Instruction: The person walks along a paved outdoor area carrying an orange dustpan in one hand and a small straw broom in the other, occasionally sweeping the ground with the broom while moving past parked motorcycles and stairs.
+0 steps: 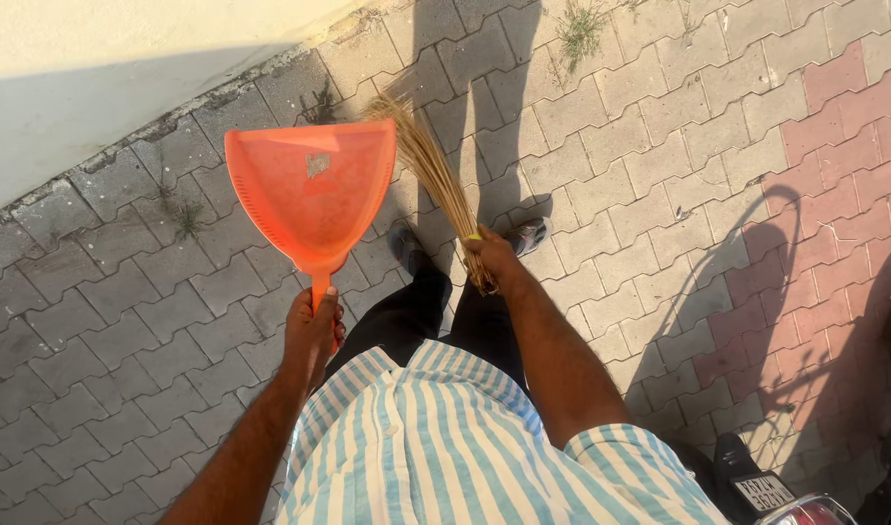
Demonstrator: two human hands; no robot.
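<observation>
Nearest the camera is the person's blue-and-white striped shirt [436, 447], filling the bottom of the view at 6 o'clock, with black trousers [436, 311] below it leading to two sandalled feet [528, 235] on the paving. The left hand [312, 329], towards 8 o'clock of centre, has its fingers wrapped tightly round the handle of an orange dustpan [309, 190], whose wide scoop fans out towards 11 o'clock, held clear above the grey interlocking paving blocks [124, 292]. The right hand [494, 261], just right of centre, is closed in a fist round the bound end of a straw broom [431, 165], its bristles slanting up towards 12 o'clock, just beside the dustpan's right edge. A pale wall [95, 68] runs across 10 o'clock.
</observation>
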